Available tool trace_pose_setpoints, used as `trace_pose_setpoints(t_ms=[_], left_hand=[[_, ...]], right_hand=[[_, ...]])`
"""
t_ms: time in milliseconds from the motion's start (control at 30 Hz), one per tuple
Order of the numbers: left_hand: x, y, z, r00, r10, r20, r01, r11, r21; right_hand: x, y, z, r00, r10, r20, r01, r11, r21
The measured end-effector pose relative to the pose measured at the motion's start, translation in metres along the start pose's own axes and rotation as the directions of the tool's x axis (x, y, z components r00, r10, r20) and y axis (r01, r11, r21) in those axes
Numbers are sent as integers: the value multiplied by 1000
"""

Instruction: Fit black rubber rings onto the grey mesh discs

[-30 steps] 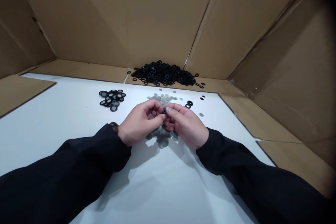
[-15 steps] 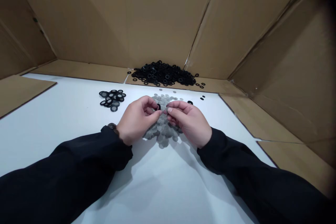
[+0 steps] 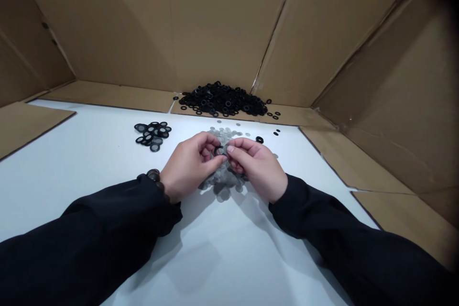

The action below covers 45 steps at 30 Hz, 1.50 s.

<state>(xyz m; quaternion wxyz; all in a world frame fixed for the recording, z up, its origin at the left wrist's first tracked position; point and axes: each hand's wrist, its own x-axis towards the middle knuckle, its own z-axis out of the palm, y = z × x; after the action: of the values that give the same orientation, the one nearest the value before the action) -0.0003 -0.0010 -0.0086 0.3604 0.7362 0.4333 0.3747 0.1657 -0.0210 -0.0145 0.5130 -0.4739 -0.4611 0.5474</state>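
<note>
Between the thumb and forefinger of my left hand (image 3: 191, 165) is a black ring (image 3: 217, 150), its opening partly visible. My right hand (image 3: 258, 165) pinches a small grey disc (image 3: 225, 148) right beside the ring; the fingertips hide most of the disc. Both hands are above a pile of grey translucent discs (image 3: 224, 184) on the white table (image 3: 201, 263). Left of the hands lies a small heap of black rings with grey discs inside them (image 3: 155, 147).
A large pile of black rings (image 3: 222, 100) rests on the cardboard strip at the back. A few loose black rings (image 3: 259, 139) lie beyond my right hand. Cardboard walls (image 3: 222, 24) rise at the back and both sides.
The black ring in my left hand has turned, so its opening shows more. My fingertips have come closer together, bringing ring and disc side by side.
</note>
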Motion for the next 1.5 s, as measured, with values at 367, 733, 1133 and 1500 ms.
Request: trace_pose_setpoints(t_ms=[367, 733, 1133, 1500], left_hand=[[-1, -3, 2, 998, -6, 58, 12, 993, -117], [1, 0, 2, 994, -28, 108, 61, 946, -318], [2, 7, 3, 973, -161, 167, 213, 906, -365], [1, 5, 5, 971, -177, 159, 223, 908, -354]], right_hand=[[0, -1, -1, 1000, -16, -15, 14, 991, -131], [-2, -5, 2, 999, 33, 8, -32, 994, -100], [-4, -3, 5, 996, 28, 79, -20, 995, -100], [-5, -3, 6, 995, 5, 101, 9, 991, -132]])
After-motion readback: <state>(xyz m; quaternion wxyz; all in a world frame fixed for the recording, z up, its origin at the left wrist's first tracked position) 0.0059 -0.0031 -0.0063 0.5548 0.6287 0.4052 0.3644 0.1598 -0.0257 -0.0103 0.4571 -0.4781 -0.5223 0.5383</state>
